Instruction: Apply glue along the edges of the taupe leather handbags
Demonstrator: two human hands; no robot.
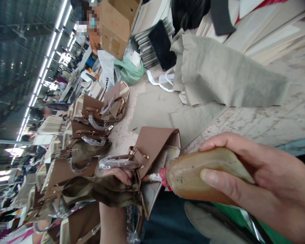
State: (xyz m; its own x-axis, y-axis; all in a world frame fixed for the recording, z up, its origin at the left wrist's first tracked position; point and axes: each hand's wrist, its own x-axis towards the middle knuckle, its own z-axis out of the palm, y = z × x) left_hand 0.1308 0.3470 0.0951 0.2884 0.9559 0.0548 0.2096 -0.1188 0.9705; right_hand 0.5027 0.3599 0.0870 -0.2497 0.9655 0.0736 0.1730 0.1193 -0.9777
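Observation:
My right hand point(234, 176) is wrapped round a soft plastic glue bottle point(193, 169) with amber contents. Its red-and-white, crusted nozzle point(155, 177) points into the open edge of a brown handbag point(155, 142), at the seam beside the lining. My left hand point(120, 174) grips the handbag near its plastic-wrapped handle point(119, 163); part of that hand is hidden behind the dark olive lining point(99, 189), which hangs out of the bag. Gold-coloured fittings show on the bag's strap point(141, 157).
More brown handbags point(91, 108) stand in a row on the left. A grey-green cloth point(218, 71) lies on the marble-patterned table point(295, 91). Beyond are a black phone point(162, 45), stacked panels, a green plastic bag point(130, 72) and a cardboard box point(114, 28). Other people are in the background.

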